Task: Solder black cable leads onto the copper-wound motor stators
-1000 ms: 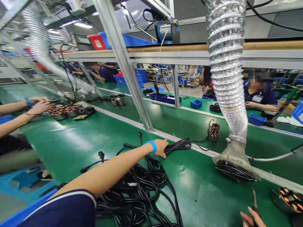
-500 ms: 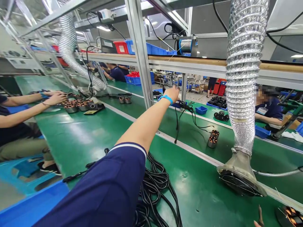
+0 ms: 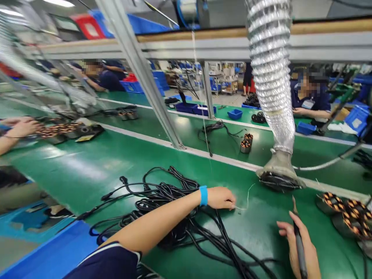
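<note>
On the green surface [image 3: 257,232], a heap of black cables [image 3: 171,201] lies beneath and around the left forearm. The left hand [image 3: 222,198] has its fingers drawn together at the tips, pinching one end of a thin wire [image 3: 248,200]; the free end curves up toward the fume hood [image 3: 280,168]. The right hand [image 3: 305,242] is partly closed around the handle of a soldering iron [image 3: 298,240], tip pointing up, just below the hood. Copper-wound stators [image 3: 356,223] stand to the right of the iron.

Caution: the iron's heat cannot be seen. If it is hot, lowering it leftward could scorch the cable jackets, which run near the right hand. A loose pinch could drop the wire. Drawing the left arm back could snag the cables.
</note>
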The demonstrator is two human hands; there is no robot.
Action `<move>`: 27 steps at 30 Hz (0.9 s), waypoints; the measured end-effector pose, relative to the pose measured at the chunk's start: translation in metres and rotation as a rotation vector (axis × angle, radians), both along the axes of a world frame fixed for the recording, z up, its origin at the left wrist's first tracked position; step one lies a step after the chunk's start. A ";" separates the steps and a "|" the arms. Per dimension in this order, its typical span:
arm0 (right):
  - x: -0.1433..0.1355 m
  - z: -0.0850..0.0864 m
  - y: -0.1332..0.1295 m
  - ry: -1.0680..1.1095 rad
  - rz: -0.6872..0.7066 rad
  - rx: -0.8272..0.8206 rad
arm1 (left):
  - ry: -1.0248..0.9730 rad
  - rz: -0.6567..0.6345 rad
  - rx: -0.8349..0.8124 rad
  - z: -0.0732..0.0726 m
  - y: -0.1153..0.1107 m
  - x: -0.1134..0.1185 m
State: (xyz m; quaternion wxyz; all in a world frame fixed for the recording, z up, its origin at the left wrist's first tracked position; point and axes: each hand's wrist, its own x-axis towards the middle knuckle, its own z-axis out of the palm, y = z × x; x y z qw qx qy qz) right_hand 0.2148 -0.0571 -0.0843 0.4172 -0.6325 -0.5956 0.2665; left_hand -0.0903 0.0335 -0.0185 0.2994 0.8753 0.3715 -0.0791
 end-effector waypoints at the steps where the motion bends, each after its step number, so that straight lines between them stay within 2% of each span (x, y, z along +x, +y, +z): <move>1: 0.001 0.000 -0.001 -0.001 0.062 0.028 | -0.022 -0.022 0.015 -0.006 -0.008 0.015; 5: -0.003 -0.001 -0.002 -0.052 0.209 0.094 | -0.103 -0.137 0.043 -0.019 -0.030 0.072; 9: -0.009 0.004 -0.007 0.012 0.256 0.147 | -0.142 -0.208 0.087 -0.022 -0.043 0.114; 12: -0.009 0.009 -0.011 0.196 0.213 0.222 | -0.165 -0.165 0.003 -0.019 -0.044 0.129; 15: -0.008 0.014 -0.013 0.292 0.176 0.239 | -0.204 -0.117 -0.184 -0.009 -0.039 0.127; 18: -0.007 0.015 -0.013 0.240 0.098 0.259 | -0.077 -0.052 -0.296 0.008 -0.030 0.100; 20: -0.005 0.014 -0.012 0.203 0.023 0.267 | 0.030 0.040 -0.273 0.021 -0.022 0.066; 24: 0.005 0.013 -0.009 0.238 -0.071 0.187 | 0.209 0.324 -0.070 0.043 -0.006 -0.029; 27: 0.010 0.013 -0.008 0.225 -0.115 0.134 | 0.403 0.553 0.005 0.048 -0.005 -0.097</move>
